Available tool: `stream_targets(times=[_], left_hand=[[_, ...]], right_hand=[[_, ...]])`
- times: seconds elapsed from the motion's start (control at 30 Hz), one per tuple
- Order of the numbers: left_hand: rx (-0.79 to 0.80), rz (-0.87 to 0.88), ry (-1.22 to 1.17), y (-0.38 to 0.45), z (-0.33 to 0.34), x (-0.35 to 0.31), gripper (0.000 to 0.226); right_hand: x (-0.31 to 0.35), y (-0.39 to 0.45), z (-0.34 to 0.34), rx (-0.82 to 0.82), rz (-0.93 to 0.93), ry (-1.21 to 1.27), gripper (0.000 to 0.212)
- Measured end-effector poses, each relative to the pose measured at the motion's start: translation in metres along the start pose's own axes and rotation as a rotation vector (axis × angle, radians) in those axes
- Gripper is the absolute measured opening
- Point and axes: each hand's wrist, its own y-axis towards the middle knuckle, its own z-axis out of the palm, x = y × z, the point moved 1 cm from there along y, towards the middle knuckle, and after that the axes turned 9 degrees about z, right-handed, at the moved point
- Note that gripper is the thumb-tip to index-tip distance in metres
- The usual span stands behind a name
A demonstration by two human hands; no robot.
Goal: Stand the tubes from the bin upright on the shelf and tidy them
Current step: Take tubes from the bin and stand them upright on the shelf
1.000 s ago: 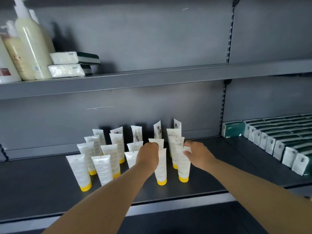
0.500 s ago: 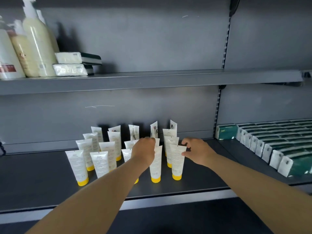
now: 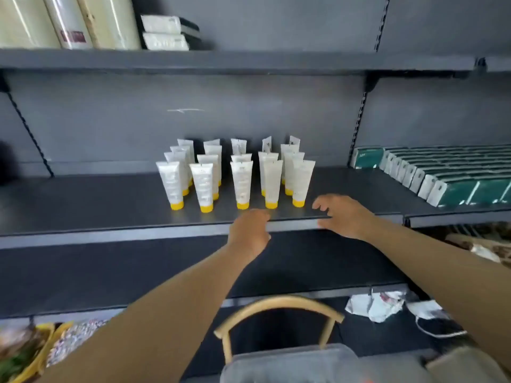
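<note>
The tubes point(image 3: 240, 183) stand upright on their yellow caps in tidy rows on the middle shelf point(image 3: 96, 211), five across the front, with more rows stacked up behind them toward the back wall. Neither hand touches them. The left hand point(image 3: 249, 230) hovers at the shelf's front lip just below the centre tube, fingers loosely curled, holding nothing. The right hand point(image 3: 340, 217) sits over the same edge, near the rightmost front tube, fingers spread and relaxed — empty too.

Around the action: to the right on the neighbouring shelf, a long run of green and white boxes point(image 3: 442, 178) lines up, well apart from the tubes. Up top, pale bottles point(image 3: 69, 20) crowd the left end of the upper shelf point(image 3: 249, 62), with two flat white packs point(image 3: 166, 33) stacked beside them. Down low — the curved wooden back of a chair point(image 3: 276, 308) rises between the forearms, and a grey bin point(image 3: 290, 363) shows at the bottom edge, blurred. Crumpled white wrapping point(image 3: 376, 304) lies on the lowest level to the right, and colourful packets point(image 3: 27, 349) sit at the bottom left, too blurred to read.
</note>
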Motion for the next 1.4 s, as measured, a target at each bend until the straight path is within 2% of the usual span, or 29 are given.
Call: stream_targets(times=[0.1, 0.3, 0.5, 0.7, 0.8, 0.97, 1.13, 1.3, 1.4], left_hand=[[0.146, -0.069, -0.032, -0.071, 0.074, 0.026, 0.041], [0.471, -0.206, -0.056, -0.191, 0.218, 0.071, 0.030], [0.570, -0.317, -0.155, -0.242, 0.326, 0.086, 0.035], [0.665, -0.331, -0.169, -0.236, 0.408, 0.086, 0.038], [0.635, -0.359, -0.161, -0.215, 0.435, 0.084, 0.039], [0.498, -0.379, -0.159, -0.176, 0.466, 0.085, 0.042], [0.561, -0.470, -0.174, -0.154, 0.505, 0.089, 0.045], [0.601, -0.522, -0.162, -0.157, 0.529, 0.084, 0.049], [0.581, -0.538, -0.158, -0.156, 0.536, 0.086, 0.047]], right_hand=[[-0.024, -0.045, 0.069, 0.110, 0.042, -0.011, 0.039], [-0.083, -0.109, 0.215, 0.374, 0.134, -0.114, 0.033], [-0.126, -0.131, 0.334, 0.579, 0.208, -0.101, 0.039], [-0.169, -0.125, 0.432, 0.707, 0.282, -0.047, 0.038], [-0.187, -0.113, 0.462, 0.740, 0.307, -0.031, 0.037], [-0.208, -0.085, 0.494, 0.755, 0.332, -0.019, 0.041], [-0.215, -0.062, 0.529, 0.709, 0.419, -0.010, 0.043], [-0.201, -0.067, 0.572, 0.681, 0.522, 0.025, 0.059], [-0.197, -0.067, 0.583, 0.600, 0.520, -0.008, 0.053]])
